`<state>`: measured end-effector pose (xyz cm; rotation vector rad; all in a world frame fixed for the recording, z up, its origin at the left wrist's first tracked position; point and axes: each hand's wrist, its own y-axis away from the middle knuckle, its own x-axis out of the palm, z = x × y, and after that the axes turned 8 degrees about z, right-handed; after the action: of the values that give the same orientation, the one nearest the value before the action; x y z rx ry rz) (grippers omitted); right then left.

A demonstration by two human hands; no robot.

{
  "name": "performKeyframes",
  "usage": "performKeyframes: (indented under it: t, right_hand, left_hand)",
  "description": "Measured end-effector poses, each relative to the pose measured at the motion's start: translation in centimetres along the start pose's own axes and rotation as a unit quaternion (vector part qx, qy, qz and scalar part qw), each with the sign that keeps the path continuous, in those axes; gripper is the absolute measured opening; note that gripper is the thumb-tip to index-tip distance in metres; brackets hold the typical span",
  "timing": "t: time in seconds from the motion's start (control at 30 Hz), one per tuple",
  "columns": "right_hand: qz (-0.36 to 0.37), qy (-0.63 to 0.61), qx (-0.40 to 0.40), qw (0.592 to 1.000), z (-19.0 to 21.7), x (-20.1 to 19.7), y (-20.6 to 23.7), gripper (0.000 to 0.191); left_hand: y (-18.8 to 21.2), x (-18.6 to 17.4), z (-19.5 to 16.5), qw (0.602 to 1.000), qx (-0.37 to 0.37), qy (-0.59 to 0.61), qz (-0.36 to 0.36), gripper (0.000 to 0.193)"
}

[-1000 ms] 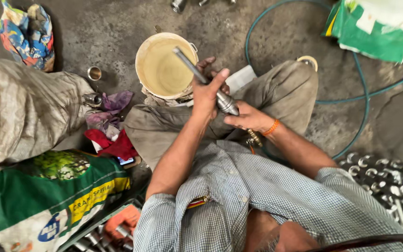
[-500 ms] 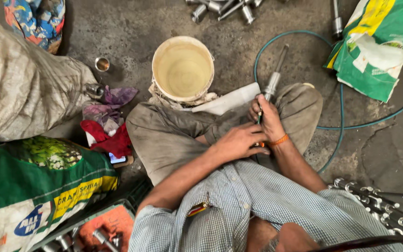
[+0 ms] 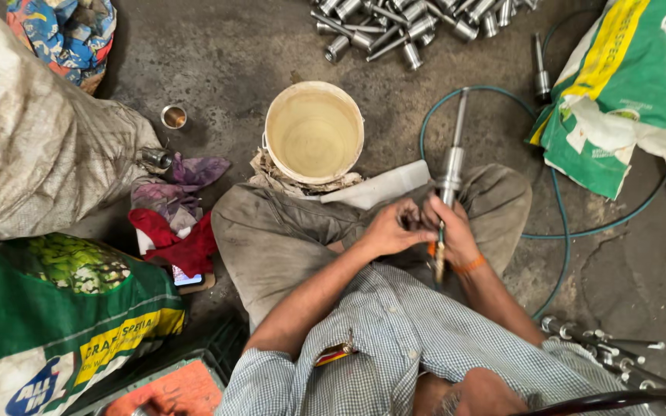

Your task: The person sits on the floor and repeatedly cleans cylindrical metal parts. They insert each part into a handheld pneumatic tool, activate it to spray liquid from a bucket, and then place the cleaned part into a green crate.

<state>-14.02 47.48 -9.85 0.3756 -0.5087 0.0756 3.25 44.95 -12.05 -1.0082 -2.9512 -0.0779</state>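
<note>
A long metal shaft [image 3: 452, 166] with a thicker silver collar points away from me over my right knee. My right hand [image 3: 456, 235], with an orange thread at the wrist, is wrapped around its lower part. My left hand [image 3: 389, 229] is curled beside it, with its fingertips pinching the shaft's near end. A thin brownish tool tip [image 3: 439, 262] sticks out below my right hand. Both hands rest above my crossed legs in grey trousers [image 3: 287, 231].
A cream bucket [image 3: 314, 131] stands just beyond my knees, with a green hose [image 3: 556, 200] looping to the right. Metal parts lie in a pile [image 3: 418, 23] at the top, with more [image 3: 603, 339] at lower right. Sacks [image 3: 32, 154] and rags [image 3: 175, 216] lie on the left, and green bags [image 3: 626, 69] at the right.
The shaft has swung from slanting left over the bucket to pointing straight away at the right. Both hands moved right and closer together. My view has shifted, so the parts pile now shows.
</note>
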Motion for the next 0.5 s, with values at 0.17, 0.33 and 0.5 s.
performKeyframes:
  t: [0.17,0.33,0.5]
  right_hand:
    - [0.131,-0.01,0.075,0.989,-0.6,-0.2,1.8,0.041]
    - [0.111,0.209,0.131,0.963,-4.9,-0.4,0.8,0.044]
    - [0.147,0.458,-0.047,0.876,-7.6,-2.0,-1.8,0.041]
  left_hand:
    - [-2.1,-4.0,-0.1,0.984,0.098,0.112,0.096,0.056]
    - [-2.1,-5.5,-0.1,0.896,0.05,0.375,0.23,0.044]
    - [-0.8,-8.0,1.5,0.836,0.037,0.505,0.214,0.031]
